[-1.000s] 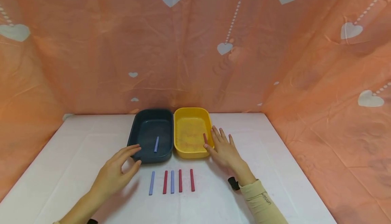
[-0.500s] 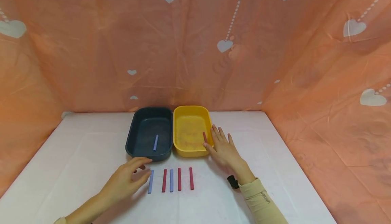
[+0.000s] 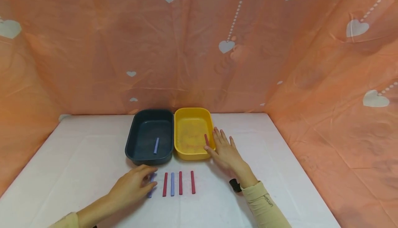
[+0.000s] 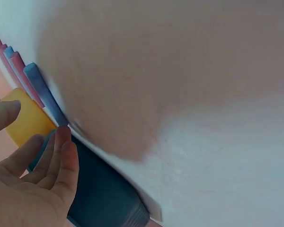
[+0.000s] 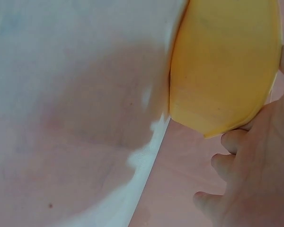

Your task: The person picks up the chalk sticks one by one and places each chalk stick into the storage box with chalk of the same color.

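Note:
My left hand (image 3: 131,183) hovers over the leftmost blue chalk stick (image 3: 150,195), thumb and fingers apart on either side. In the left wrist view, that blue chalk (image 4: 43,92) lies just beyond the relaxed fingertips. To its right lie a red chalk (image 3: 165,184), another blue chalk (image 3: 172,184) and two more red ones (image 3: 180,183). My right hand (image 3: 227,154) rests against the right side of the yellow tray (image 3: 191,127), fingers straight along the outside and thumb over the near corner. One red chalk (image 3: 206,139) sits inside, partly behind the thumb.
Left of the yellow tray, side by side with it, stands a dark blue tray (image 3: 149,129) holding one blue chalk (image 3: 156,145). A white cloth (image 3: 93,152) covers the table. Behind it hangs an orange curtain (image 3: 199,65) with white hearts.
My left hand has moved from beside the dark tray's near left corner down and right to the leftmost blue chalk. The right hand stays at the yellow tray.

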Demonstrator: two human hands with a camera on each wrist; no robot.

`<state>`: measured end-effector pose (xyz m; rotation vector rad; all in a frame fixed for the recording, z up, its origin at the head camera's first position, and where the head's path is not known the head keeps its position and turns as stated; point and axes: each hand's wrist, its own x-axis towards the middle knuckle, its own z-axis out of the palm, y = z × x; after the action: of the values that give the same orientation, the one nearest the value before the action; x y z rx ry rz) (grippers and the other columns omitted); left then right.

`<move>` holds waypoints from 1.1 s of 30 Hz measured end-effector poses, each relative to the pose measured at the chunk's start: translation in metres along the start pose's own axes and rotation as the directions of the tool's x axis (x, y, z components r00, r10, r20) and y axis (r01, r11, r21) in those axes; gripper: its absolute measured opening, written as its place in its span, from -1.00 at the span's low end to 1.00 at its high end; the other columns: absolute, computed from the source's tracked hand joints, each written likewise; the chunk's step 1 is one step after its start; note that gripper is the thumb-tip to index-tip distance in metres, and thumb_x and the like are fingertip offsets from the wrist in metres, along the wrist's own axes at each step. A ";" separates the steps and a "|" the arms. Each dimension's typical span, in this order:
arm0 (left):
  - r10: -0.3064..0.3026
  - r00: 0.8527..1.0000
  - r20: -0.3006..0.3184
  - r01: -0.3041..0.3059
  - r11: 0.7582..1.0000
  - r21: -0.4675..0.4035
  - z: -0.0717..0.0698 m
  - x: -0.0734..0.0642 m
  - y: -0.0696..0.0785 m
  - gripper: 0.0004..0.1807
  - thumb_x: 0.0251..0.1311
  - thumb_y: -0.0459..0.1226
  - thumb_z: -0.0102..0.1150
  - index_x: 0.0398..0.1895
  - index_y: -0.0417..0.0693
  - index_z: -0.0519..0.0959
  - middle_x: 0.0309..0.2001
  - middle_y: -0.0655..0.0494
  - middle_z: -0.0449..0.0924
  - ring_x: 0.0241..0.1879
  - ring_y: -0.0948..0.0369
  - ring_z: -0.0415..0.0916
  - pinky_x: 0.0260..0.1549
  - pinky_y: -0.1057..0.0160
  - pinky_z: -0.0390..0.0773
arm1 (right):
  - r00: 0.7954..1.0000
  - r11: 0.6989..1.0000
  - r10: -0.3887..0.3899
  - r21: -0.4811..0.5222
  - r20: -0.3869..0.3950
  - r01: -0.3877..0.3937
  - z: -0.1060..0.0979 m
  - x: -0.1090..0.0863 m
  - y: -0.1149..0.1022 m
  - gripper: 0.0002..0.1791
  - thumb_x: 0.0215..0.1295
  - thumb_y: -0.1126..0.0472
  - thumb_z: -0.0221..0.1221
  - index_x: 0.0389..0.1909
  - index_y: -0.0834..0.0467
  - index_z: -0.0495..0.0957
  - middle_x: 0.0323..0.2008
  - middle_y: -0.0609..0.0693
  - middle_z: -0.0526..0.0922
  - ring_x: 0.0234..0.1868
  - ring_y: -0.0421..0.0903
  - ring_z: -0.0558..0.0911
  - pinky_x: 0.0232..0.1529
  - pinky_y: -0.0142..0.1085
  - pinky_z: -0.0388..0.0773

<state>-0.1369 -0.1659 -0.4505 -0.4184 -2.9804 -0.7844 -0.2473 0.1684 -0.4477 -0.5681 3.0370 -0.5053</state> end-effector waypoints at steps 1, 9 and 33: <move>-0.004 1.000 0.013 0.004 1.000 0.003 0.000 0.001 -0.001 -0.58 0.12 -0.18 0.54 0.07 -0.01 0.71 -0.13 0.25 0.60 -0.30 0.31 0.42 -0.33 0.23 0.52 | 1.000 1.000 0.000 0.003 -0.004 0.000 0.000 0.000 0.000 -0.06 0.59 -0.35 -0.17 0.66 0.24 -0.08 0.68 0.08 -0.15 0.67 0.11 -0.13 0.57 0.23 -0.21; -0.029 0.996 0.089 0.029 1.000 -0.001 0.000 0.006 -0.004 -0.50 0.04 -0.16 0.61 0.07 -0.05 0.71 -0.16 0.21 0.54 -0.31 0.30 0.41 -0.33 0.26 0.56 | 1.000 1.000 0.013 -0.005 0.010 -0.013 0.002 0.000 0.001 -0.06 0.59 -0.35 -0.18 0.66 0.22 -0.10 0.68 0.07 -0.17 0.67 0.11 -0.14 0.58 0.22 -0.21; -0.035 0.996 0.088 0.040 0.997 -0.063 0.006 0.009 -0.009 -0.57 -0.01 -0.21 0.63 -0.07 -0.12 0.71 -0.20 0.15 0.46 -0.28 0.24 0.38 -0.31 0.24 0.48 | 1.000 1.000 0.015 0.012 0.007 -0.015 0.001 0.001 0.001 -0.06 0.59 -0.34 -0.16 0.67 0.22 -0.11 0.68 0.07 -0.15 0.67 0.09 -0.13 0.58 0.22 -0.22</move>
<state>-0.1477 -0.1683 -0.4586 -0.4105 -3.0579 -0.8911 -0.2480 0.1683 -0.4492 -0.5456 3.0269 -0.5191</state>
